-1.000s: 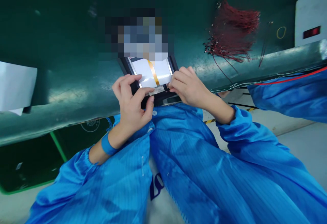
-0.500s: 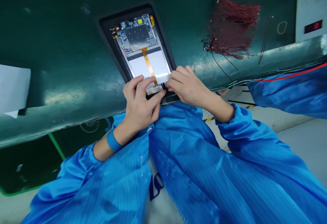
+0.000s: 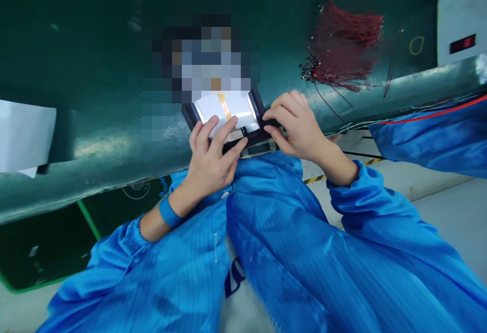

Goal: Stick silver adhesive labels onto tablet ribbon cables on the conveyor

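Observation:
An opened tablet [image 3: 239, 107] lies near the table's front edge, its white inner panel crossed by an orange flex ribbon [image 3: 224, 106]. The upper half of the tablet is pixelated, so its parts cannot be made out. My left hand [image 3: 211, 158] rests on the lower left of the tablet, fingers spread over the panel and thumb by a short black strip [image 3: 244, 131] at the lower end. Just off the tablet's lower right corner is my right hand [image 3: 294, 125], thumb and fingers slightly apart, with nothing visible between them.
A heap of dark red wires [image 3: 344, 46] lies to the right on the green table, with a yellow rubber band [image 3: 417, 45] beyond it. A white box with a dark red display [image 3: 462, 44] stands far right. White sheets [image 3: 26, 133] lie left; a green-edged bin [image 3: 45, 242] is below.
My right hand has moved right, off the tablet's lower end, and its thumb and fingers have parted. My left hand stays on the tablet. The tablet's upper half is now pixelated.

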A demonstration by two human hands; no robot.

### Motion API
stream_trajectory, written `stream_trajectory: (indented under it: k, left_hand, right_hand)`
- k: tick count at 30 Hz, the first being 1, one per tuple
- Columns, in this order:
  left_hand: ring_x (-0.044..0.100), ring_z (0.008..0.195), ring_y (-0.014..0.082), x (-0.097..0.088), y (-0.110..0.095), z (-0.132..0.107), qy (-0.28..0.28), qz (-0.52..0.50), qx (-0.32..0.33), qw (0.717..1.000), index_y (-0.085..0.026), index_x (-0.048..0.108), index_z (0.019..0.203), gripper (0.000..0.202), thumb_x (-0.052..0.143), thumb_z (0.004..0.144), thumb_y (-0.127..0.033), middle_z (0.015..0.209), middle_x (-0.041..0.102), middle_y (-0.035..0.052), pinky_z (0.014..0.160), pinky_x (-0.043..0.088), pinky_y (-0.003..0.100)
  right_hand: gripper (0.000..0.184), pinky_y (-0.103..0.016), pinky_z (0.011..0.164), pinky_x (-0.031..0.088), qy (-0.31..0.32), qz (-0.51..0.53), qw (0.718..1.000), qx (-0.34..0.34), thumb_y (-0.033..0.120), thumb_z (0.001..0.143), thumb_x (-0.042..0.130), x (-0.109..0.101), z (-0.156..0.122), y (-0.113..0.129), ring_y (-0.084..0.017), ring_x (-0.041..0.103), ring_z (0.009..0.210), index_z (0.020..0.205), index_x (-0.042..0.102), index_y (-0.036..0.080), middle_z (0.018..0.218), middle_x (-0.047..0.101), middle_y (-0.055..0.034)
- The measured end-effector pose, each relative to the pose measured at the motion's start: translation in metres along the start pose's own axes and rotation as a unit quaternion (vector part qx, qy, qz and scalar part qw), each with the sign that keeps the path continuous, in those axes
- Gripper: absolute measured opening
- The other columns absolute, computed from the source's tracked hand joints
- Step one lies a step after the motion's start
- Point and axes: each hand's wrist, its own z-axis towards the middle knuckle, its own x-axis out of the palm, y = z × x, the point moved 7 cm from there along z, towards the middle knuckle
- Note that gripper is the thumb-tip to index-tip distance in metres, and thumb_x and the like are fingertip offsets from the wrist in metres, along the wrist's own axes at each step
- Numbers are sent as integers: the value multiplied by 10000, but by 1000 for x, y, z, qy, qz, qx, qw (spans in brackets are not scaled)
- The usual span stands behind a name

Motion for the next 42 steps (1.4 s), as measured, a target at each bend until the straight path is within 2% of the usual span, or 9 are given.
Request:
stream_trajectory:
  k: [4, 9, 13, 16, 18, 25, 30, 35, 42]
  left_hand:
    - [391, 1507, 393, -31, 23, -13, -44, 4, -55, 998, -334, 637, 1418, 496, 677, 930, -252, 1639, 434, 83, 1220, 352, 613]
    - [585, 1188, 310, -69, 111, 35, -91, 30, -209, 973, -194, 687, 1167, 227, 572, 1013, -315, 1215, 655, 126, 1094, 422, 547]
    - [485, 1079, 280, -55, 185, 89, 17, 53, -272, 961, -185, 696, 1016, 282, 727, 947, -456, 1062, 647, 90, 1063, 340, 530]
    - [396, 1107, 296, -38, 205, 111, 70, 63, -241, 966, -204, 730, 990, 401, 740, 921, -598, 1055, 615, 102, 1065, 280, 543]
    - [366, 1113, 300, -31, 209, 118, 94, 76, -223, 967, -207, 764, 1031, 396, 722, 935, -590, 1067, 601, 110, 1065, 266, 552]
    - [368, 1135, 277, -27, 212, 139, 188, 98, -208, 955, -157, 794, 984, 191, 869, 847, -268, 1054, 613, 98, 1189, 251, 576]
    - [453, 1282, 323, -38, 190, 151, 276, 152, -103, 944, -104, 773, 1145, 259, 613, 1004, -250, 1174, 634, 110, 1161, 344, 636]
    - [472, 1351, 359, -41, 177, 156, 299, 161, -29, 940, -194, 774, 1166, 265, 582, 995, -258, 1209, 674, 116, 1156, 338, 660]
    - [495, 1376, 388, -43, 156, 161, 320, 226, 45, 919, 6, 722, 1157, 435, 395, 1058, -263, 1114, 642, 154, 1126, 365, 682]
  right_hand:
    - [177, -560, 978, 438, -40, 17, 998, 34, 380, 1045, 511, -5, -11, -13, -321, 555, 1056, 1121, 618, 262, 1118, 611, -98]
    - [137, -476, 889, 472, -152, 16, 988, 24, 270, 1006, 525, 1, -10, -17, -283, 580, 1019, 1097, 625, 245, 1084, 602, -97]
    - [152, -466, 875, 472, -205, 5, 979, 18, 222, 977, 521, 10, -4, -20, -274, 583, 1003, 1068, 642, 231, 1077, 607, -105]
    - [148, -476, 881, 460, -202, 7, 979, 28, 210, 953, 529, 14, -4, -23, -271, 579, 974, 1037, 648, 238, 1058, 622, -99]
    - [144, -487, 894, 449, -199, 17, 979, 38, 212, 939, 538, 15, -5, -26, -275, 575, 977, 1027, 648, 243, 1052, 622, -96]
    - [124, -503, 909, 450, -179, 40, 982, 49, 239, 932, 540, 17, -3, -28, -274, 564, 979, 1011, 635, 252, 1049, 608, -88]
    - [112, -534, 936, 481, -186, 49, 980, 41, 265, 962, 524, 16, -4, -27, -272, 567, 986, 1013, 624, 253, 1043, 602, -87]
    - [113, -599, 973, 497, -162, 43, 983, 69, 312, 961, 537, 19, -5, -32, -301, 577, 1016, 998, 627, 254, 1055, 602, -103]
    - [129, -601, 978, 500, -156, 53, 985, 57, 307, 987, 517, 19, -4, -31, -302, 594, 1020, 1010, 630, 251, 1075, 615, -103]
